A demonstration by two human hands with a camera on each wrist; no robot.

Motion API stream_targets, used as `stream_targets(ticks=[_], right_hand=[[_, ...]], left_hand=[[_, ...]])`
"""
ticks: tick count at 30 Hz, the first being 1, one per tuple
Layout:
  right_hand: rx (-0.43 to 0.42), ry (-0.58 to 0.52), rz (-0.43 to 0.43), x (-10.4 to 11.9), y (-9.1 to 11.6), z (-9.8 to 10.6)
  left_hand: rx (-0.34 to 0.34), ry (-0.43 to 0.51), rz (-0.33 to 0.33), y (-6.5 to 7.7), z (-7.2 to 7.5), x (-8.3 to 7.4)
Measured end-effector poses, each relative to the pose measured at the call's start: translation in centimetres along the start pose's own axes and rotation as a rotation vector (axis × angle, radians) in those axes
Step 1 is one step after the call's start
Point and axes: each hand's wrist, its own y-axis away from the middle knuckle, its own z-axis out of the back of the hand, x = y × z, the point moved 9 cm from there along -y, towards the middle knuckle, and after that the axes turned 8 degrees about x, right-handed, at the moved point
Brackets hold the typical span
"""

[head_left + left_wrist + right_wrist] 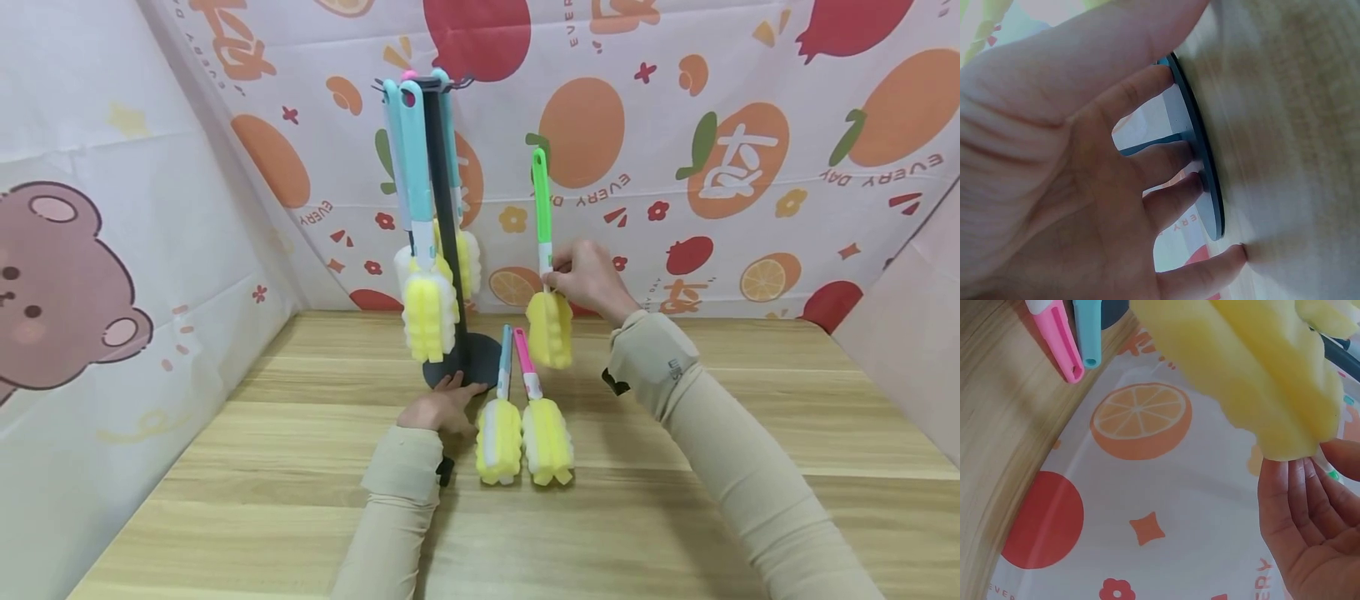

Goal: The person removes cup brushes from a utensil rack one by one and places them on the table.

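My right hand [588, 277] pinches a green-handled sponge brush [553, 329] just above its yellow sponge head. The brush is upright in the air, handle on top, right of a black stand [450, 208]. In the right wrist view its yellow sponge [1260, 375] fills the top, with the fingers at its neck. My left hand [442, 408] rests with spread fingers on the stand's round base [483, 354]; in the left wrist view several fingertips touch the base [1200, 144]. Several sponge brushes with blue handles [416, 167] hang from the stand's hooks, yellow and white heads down.
Two more sponge brushes lie on the wooden table [300, 467] in front of the base, one blue-handled [498, 442], one pink-handled [547, 442]. A fruit-print cloth [825, 250] stands behind the table, and a bear-print cloth [67, 275] on the left.
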Motion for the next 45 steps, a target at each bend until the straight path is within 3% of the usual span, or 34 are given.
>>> stream_targets(ticks=[45], right_hand=[[0.276,0.022,-0.174,-4.2,0.4,-2.2]], left_hand=[[0.003,0.015,0.003,-0.1,0.0,0.0]])
